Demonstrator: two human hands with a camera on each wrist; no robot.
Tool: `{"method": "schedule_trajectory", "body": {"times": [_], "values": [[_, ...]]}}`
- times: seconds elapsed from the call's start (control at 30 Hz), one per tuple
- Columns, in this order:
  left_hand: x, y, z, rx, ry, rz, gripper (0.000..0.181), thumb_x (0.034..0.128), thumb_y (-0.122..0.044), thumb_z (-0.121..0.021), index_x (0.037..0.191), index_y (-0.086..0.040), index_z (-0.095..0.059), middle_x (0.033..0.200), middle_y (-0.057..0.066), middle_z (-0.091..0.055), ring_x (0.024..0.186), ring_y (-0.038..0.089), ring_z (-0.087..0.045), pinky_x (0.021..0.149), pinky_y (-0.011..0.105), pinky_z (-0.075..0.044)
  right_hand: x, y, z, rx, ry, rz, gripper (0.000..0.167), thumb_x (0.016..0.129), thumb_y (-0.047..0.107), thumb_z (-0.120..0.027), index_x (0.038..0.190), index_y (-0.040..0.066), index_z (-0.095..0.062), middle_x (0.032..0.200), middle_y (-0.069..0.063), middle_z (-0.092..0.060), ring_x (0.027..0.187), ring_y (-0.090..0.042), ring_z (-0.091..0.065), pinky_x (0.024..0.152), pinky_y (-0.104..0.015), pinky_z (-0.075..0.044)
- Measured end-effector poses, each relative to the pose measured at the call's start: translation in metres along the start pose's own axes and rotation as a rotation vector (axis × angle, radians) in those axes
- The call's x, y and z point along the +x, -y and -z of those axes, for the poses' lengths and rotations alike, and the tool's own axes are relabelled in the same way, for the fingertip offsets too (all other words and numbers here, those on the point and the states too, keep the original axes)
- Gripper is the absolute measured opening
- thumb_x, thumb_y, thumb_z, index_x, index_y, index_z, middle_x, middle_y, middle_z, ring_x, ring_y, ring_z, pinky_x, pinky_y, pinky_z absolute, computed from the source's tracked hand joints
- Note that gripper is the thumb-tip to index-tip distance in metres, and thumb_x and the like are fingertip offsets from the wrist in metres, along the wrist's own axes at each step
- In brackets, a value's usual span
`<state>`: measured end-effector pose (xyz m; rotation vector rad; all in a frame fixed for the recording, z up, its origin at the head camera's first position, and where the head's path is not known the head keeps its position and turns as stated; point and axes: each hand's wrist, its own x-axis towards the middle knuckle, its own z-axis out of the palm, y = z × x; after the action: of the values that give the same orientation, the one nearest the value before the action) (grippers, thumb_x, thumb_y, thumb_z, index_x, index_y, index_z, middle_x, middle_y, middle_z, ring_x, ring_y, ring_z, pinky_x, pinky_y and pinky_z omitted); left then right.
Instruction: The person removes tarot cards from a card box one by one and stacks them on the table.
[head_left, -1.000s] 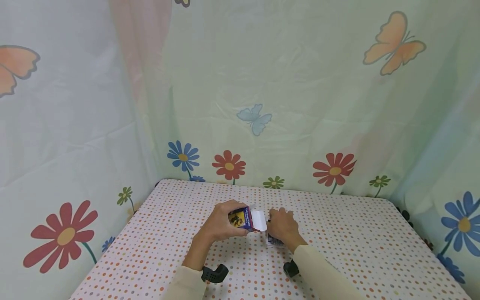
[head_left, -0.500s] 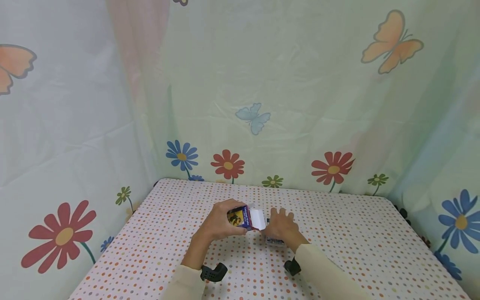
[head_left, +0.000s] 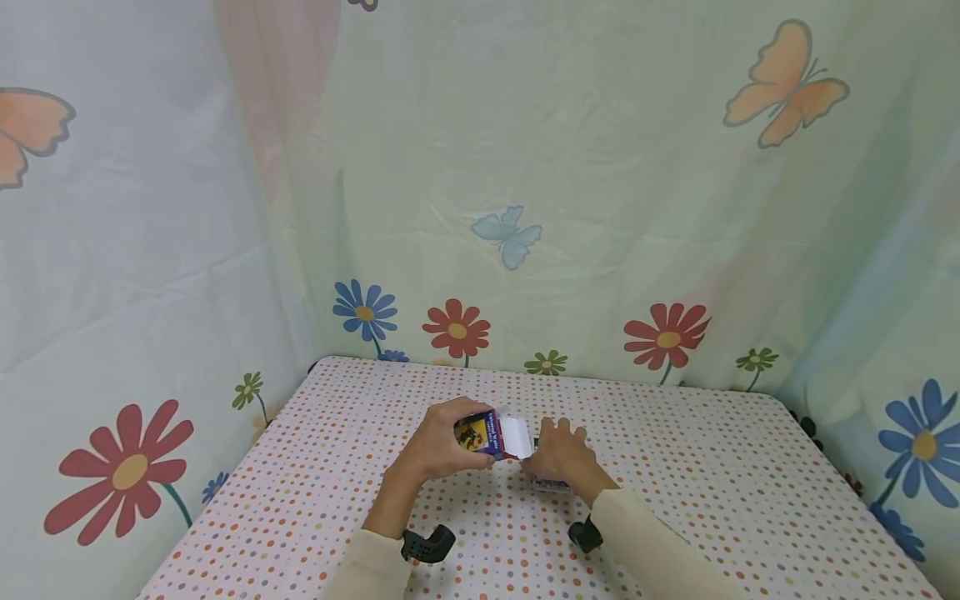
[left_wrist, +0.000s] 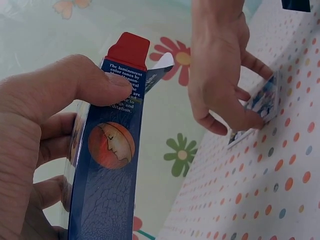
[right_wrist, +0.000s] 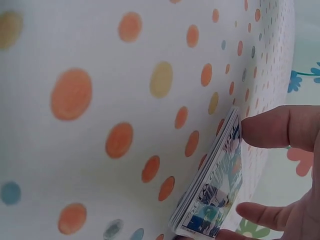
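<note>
My left hand [head_left: 442, 442] grips a blue card box [head_left: 477, 434] with a yellow picture, held tilted above the table. Its white flap [head_left: 516, 438] stands out toward the right. In the left wrist view the thumb presses the printed side of the box [left_wrist: 107, 155], and a red end tab rises at the top. A stack of picture cards [right_wrist: 212, 187] lies face up on the table under my right hand [head_left: 564, 456]. My right thumb [right_wrist: 265, 131] is at one end of the stack and the fingers are at the other. In the head view the hand hides most of the cards.
A white tablecloth [head_left: 375, 392] with coloured dots covers the table. Behind it hangs a pale curtain [head_left: 600, 167] printed with flowers and butterflies. Each wrist wears a black strap device, such as the left one [head_left: 429, 544].
My right hand has shifted slightly over the card stack, and its thumb now shows on the left side. The left hand and the box have barely moved.
</note>
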<state>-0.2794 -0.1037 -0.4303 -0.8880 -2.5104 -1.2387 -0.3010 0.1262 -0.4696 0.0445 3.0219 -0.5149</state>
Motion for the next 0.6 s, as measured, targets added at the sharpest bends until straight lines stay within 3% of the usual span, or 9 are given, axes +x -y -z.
{"method": "schedule_trajectory", "body": {"times": [0.33,0.5,0.6], "values": [[-0.001,-0.001,-0.001,-0.001,0.005,-0.008,0.064,0.0669,-0.026,-0.091,0.127,-0.02,-0.07,0.118,-0.006,-0.069,0.1,0.014,-0.062,0.084,0.03,-0.054,-0.001,-0.004,-0.003,-0.028,-0.043,0.023,0.08,0.079,0.048,-0.078,0.139,0.003,-0.048,0.123,-0.025,-0.052,0.112,-0.046,-0.049,0.076,-0.061,-0.052],[0.0,-0.001,-0.001,0.004,0.018,0.0,0.065,0.0676,-0.027,-0.091,0.129,-0.018,-0.07,0.119,-0.005,-0.07,0.101,0.015,-0.062,0.084,0.03,-0.054,-0.006,0.0,0.003,0.025,-0.164,0.034,0.078,0.082,0.052,-0.074,0.139,0.005,-0.05,0.127,-0.023,-0.054,0.11,-0.044,-0.051,0.072,-0.059,-0.053],[0.0,0.0,-0.001,0.015,0.017,-0.001,0.065,0.0677,-0.028,-0.091,0.129,-0.018,-0.07,0.119,-0.005,-0.07,0.101,0.015,-0.062,0.083,0.03,-0.054,-0.01,0.005,0.008,0.126,-0.237,0.052,0.063,0.086,0.043,-0.071,0.136,0.007,-0.055,0.128,-0.021,-0.056,0.109,-0.043,-0.054,0.069,-0.056,-0.052]]}}
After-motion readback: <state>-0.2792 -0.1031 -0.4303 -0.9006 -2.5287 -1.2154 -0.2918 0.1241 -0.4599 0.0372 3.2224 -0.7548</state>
